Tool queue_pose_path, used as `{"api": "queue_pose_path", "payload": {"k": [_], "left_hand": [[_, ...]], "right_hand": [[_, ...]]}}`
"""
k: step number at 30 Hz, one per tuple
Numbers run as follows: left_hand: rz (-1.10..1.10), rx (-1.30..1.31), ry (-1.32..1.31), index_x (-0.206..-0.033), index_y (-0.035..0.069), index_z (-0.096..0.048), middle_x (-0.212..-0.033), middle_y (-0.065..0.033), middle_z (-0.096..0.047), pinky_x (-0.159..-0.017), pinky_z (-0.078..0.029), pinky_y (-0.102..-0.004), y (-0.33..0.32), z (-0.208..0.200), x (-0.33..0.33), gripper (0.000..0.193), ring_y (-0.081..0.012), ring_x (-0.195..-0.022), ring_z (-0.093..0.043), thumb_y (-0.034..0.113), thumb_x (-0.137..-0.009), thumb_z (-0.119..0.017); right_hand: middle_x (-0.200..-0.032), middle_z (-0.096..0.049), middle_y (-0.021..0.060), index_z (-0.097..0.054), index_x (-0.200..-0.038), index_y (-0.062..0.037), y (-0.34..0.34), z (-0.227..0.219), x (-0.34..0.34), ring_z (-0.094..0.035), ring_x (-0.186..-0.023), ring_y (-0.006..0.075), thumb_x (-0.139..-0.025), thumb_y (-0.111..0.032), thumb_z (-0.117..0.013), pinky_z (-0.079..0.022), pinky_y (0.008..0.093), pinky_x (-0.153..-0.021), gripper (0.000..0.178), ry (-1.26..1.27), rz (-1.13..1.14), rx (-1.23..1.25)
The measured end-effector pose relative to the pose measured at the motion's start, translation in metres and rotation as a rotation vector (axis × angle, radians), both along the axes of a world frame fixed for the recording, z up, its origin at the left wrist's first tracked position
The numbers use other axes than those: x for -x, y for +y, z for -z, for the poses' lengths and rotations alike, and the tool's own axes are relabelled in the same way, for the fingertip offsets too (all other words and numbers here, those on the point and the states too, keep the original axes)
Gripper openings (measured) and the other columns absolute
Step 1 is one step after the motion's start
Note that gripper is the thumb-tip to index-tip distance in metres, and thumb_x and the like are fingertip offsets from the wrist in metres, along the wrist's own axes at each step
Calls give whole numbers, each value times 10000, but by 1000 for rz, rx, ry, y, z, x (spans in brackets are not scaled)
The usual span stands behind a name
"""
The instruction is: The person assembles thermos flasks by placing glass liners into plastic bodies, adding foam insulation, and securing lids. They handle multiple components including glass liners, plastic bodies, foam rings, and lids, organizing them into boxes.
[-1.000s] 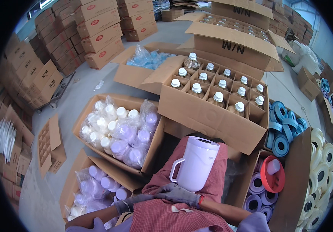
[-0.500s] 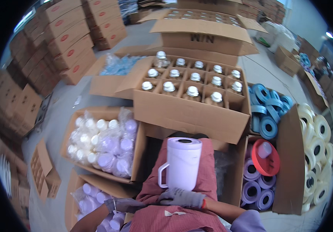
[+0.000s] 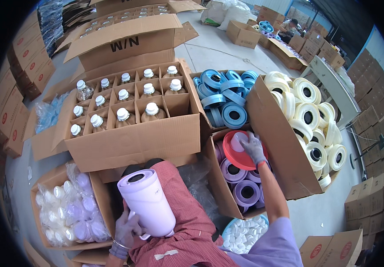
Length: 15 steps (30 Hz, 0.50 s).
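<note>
A lavender jug (image 3: 149,202) with a side handle and a dark round opening in its top leans on my lap. My left hand (image 3: 127,229), in a grey glove, is closed around the handle. Out to the right, my gloved right hand (image 3: 254,149) has its fingers on a small pale lavender cup (image 3: 237,141). The cup sits in a round red dish (image 3: 234,161). Beneath the dish, lavender rings (image 3: 247,191) with dark centres fill a cardboard box (image 3: 213,167).
A divided carton (image 3: 132,144) of white-capped bottles stands ahead. Blue rings (image 3: 234,115) and cream rings (image 3: 307,113) fill boxes at right. Bagged white and lavender caps (image 3: 74,207) lie in a left box. A tub of small white pieces (image 3: 245,233) is beside my right side.
My view has swung right. My right hand has gone from my lap to the cup in the red dish. My left hand has taken the jug's handle, and the jug now tilts.
</note>
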<state>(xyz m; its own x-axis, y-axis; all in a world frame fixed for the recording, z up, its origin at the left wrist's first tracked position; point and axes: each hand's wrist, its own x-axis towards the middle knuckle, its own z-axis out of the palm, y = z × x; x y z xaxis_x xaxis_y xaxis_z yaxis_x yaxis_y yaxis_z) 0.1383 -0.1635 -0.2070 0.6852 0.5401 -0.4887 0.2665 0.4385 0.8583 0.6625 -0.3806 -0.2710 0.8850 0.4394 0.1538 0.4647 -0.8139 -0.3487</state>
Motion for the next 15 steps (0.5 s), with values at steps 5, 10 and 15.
{"api": "queue_pose_path", "payload": {"k": [5,10,15], "left_hand": [[-579,805,-660,-874,108,-618,-575,97,-428,-372,-248,-182,28,34,-14,256,1,-384,-259,272,-1025,-492],[-725,999,-1024,-985,115,-627,-670,86,-515,-403,-214,-124,44,56,9,214,18,-418,-210,292,-1026,-515],[-762,1043,-904,-1036,100,-623,-562,86,-447,-405,-268,-121,22,18,-43,331,19,-395,-242,392,-1044,-468]], "right_hand": [[-1292,-484,230,-384,-1465,-193,-8,63,-61,-513,-1147,477,-775,-420,-736,-452,526,-966,807,57,4,239],[-1121,-552,199,-540,-1296,-94,60,-67,87,-542,-1008,391,-692,-224,-792,-457,521,-875,668,-188,-513,-525],[-1324,-476,208,-566,-1273,-81,101,-90,260,-525,-1145,395,-661,-332,-871,-462,484,-960,729,39,-1035,-671]]}}
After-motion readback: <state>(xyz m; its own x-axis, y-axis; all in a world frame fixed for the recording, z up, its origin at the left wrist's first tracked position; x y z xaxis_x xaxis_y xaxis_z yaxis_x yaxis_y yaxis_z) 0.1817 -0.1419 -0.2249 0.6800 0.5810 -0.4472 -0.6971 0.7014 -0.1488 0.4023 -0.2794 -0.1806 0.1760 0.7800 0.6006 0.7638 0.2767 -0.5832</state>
